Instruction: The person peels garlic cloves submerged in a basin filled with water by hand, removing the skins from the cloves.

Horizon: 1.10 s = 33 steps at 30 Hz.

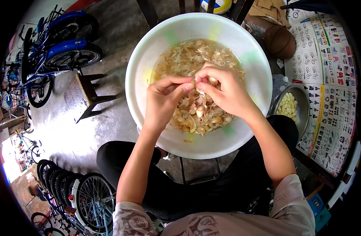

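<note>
Seated in black trousers (180, 200), I bring both hands together over a wide white basin (140, 118), fingertips meeting above its middle. My left hand (161, 102) and my right hand (227, 88) pinch a small clove (194, 82) between thumbs and forefingers; the fingers cover much of it. A second clove (212, 81) shows beneath the curled fingers of my right hand.

Below, cloudy water (224, 53) fills the bottom of the basin, thick with papery skins (180, 57), with more cloves heaped on the side nearer me. Beyond my right forearm, peeled cloves (287, 107) lie pale in a metal bowl (303, 106), beside printed sheets (326, 63) covered in small pictures. A brown ball (279, 42) rests past the bowl, and a blue, yellow and white ball (216, 4) sits behind the basin's far rim.

To my left, a wooden stool (76, 96) lies between the basin and blue-fendered bicycles (70, 51). More bicycles (94, 200) line up nearer me, below the stool in view.
</note>
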{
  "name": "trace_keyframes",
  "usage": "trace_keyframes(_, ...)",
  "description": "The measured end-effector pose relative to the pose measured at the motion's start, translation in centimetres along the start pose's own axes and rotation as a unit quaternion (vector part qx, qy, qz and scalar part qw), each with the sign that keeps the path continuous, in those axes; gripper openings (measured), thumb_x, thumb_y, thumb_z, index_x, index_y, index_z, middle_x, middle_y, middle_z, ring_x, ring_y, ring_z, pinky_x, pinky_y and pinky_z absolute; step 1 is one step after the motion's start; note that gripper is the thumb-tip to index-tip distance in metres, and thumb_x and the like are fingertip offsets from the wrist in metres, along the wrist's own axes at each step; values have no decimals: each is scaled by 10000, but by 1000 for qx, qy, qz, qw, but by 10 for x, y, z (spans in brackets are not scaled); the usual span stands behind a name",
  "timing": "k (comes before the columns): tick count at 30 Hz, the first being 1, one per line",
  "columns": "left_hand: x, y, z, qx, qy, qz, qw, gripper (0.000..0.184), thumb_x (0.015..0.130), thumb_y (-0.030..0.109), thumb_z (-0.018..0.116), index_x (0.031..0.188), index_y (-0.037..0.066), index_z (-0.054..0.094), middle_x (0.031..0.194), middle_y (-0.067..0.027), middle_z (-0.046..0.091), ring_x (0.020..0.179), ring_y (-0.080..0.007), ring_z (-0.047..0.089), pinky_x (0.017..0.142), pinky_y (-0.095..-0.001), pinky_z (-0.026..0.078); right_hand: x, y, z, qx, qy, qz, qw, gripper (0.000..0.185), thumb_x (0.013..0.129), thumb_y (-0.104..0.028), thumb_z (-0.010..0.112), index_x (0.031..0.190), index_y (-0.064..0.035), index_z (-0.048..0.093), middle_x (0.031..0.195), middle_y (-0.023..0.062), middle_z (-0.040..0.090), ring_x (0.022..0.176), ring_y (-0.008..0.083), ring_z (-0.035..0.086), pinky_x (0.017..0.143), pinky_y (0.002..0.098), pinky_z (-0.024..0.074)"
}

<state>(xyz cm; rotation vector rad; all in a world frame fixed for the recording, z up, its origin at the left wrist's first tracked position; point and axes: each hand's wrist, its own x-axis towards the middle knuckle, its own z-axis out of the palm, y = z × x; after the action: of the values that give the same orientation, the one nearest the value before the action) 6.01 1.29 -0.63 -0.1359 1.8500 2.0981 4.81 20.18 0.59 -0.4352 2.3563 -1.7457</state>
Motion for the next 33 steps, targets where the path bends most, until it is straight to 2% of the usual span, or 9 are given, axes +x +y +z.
trace_keyframes(7, 2, 2, 5, 41, -8, -9, 999, 260, 914, 31, 677, 1157, -45, 619, 1013, -94, 704, 906, -126, 665, 833, -263, 563, -1, 2, 5, -26, 2, 28, 999, 97, 953, -78, 572, 920, 11, 549, 793, 131, 571, 679, 220, 566, 634, 351, 457)
trace_keyframes(10, 3, -5, 7, 44, -2, 49, 998, 254, 923, 34, 668, 1152, -40, 588, 1034, -92, 682, 941, -127, 657, 835, -263, 561, -3, 6, 8, -23, 11, 14, 1000, 98, 955, -74, 561, 917, 10, 528, 790, 119, 572, 690, 207, 558, 637, 349, 450)
trace_keyframes(12, 2, -5, 10, 29, -2, 47, 998, 244, 927, 36, 664, 1144, -41, 584, 1041, -92, 671, 951, -127, 653, 832, -261, 560, -4, 4, 7, 19, 10, 51, 998, 101, 951, -80, 566, 920, 10, 533, 788, 104, 574, 687, 189, 554, 633, 340, 448)
trace_keyframes(20, -1, -4, 9, 33, -5, 50, 998, 215, 925, 27, 659, 1109, -62, 593, 1044, -93, 654, 934, -122, 644, 826, -259, 554, -5, 3, 4, 42, -7, 69, 997, 98, 941, -87, 581, 928, 6, 552, 763, 53, 557, 660, 134, 529, 616, 314, 445)
trace_keyframes(22, 0, -3, 8, 145, -1, 150, 978, 177, 902, 3, 669, 1071, -42, 639, 1030, -75, 652, 923, -116, 642, 807, -262, 556, -5, 2, 2, 59, -16, 88, 994, 95, 939, -89, 589, 931, 1, 559, 753, 29, 550, 656, 112, 521, 608, 305, 442)
trace_keyframes(24, -1, 2, 9, 186, 3, 160, 969, 166, 891, -8, 671, 1056, -27, 660, 1025, -73, 653, 921, -125, 646, 797, -269, 558, -4, 1, 1, 134, -20, 118, 984, 97, 945, -108, 595, 941, -13, 575, 755, -13, 538, 659, 67, 503, 590, 271, 429)
trace_keyframes(28, 0, 1, 9, 283, 15, 209, 936, 184, 875, -29, 666, 1051, 12, 699, 1027, -79, 660, 918, -160, 658, 777, -295, 563, -3, 6, -3, 134, -43, 129, 982, 120, 956, -145, 589, 939, -27, 585, 778, -26, 542, 666, 49, 499, 581, 243, 425)
trace_keyframes(31, 2, -6, 4, 344, 14, 257, 903, 189, 875, -25, 664, 1061, -3, 692, 1037, -92, 664, 917, -178, 662, 786, -303, 565, -4, 11, 0, 154, -35, 86, 984, 145, 963, -181, 583, 937, -38, 589, 786, -24, 544, 663, 42, 496, 582, 227, 427)
trace_keyframes(33, 1, -4, 5, 334, 14, 246, 910, 190, 874, -23, 666, 1062, -7, 690, 1034, -92, 664, 913, -175, 661, 786, -304, 566, -3, 5, -2, 220, -33, 151, 963, 146, 958, -191, 590, 933, -46, 594, 789, -29, 546, 657, 49, 493, 591, 230, 427)
